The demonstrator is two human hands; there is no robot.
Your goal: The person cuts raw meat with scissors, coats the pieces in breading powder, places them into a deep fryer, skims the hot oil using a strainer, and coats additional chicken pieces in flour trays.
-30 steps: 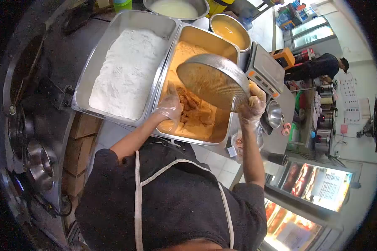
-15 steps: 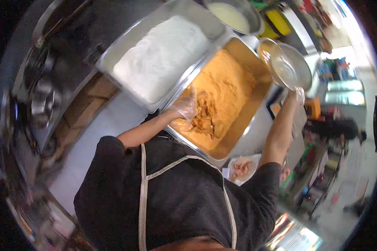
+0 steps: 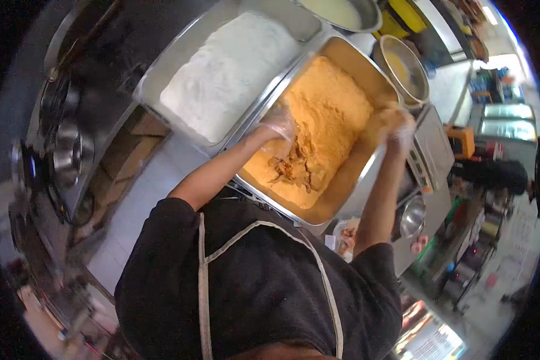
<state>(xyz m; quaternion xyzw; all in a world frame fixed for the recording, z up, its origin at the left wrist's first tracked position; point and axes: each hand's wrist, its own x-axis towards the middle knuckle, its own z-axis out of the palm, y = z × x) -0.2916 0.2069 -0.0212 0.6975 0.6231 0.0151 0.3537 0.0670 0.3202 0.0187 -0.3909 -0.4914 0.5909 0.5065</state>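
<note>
My left hand (image 3: pixel 279 125), in a clear plastic glove, reaches into the orange powder (image 3: pixel 333 99) in a deep metal tray (image 3: pixel 348 195). Its fingers are partly hidden by the powder and the glove. Just below it, brown-orange coated pieces (image 3: pixel 291 168) lie in a hollow of the powder; I cannot make out what they are. My right hand (image 3: pixel 399 127), also gloved, is over the right rim of this tray. Motion smears its fingers, and a blur of orange powder shows at them. A metal bowl (image 3: pixel 425 96) with a little yellow residue stands just beyond that hand.
To the left is a metal tray (image 3: pixel 144 87) of white powder (image 3: pixel 228 75). A bowl of pale liquid (image 3: pixel 336 13) stands at the back. A small metal bowl (image 3: pixel 413 217) and a bag of pieces (image 3: pixel 347 237) lie on the right. A person (image 3: pixel 495 178) stands farther off.
My right hand has left the rim of a metal bowl and moved in over the powder tray's right edge. My left hand has shifted slightly up and right, and powder covers more of the pieces.
</note>
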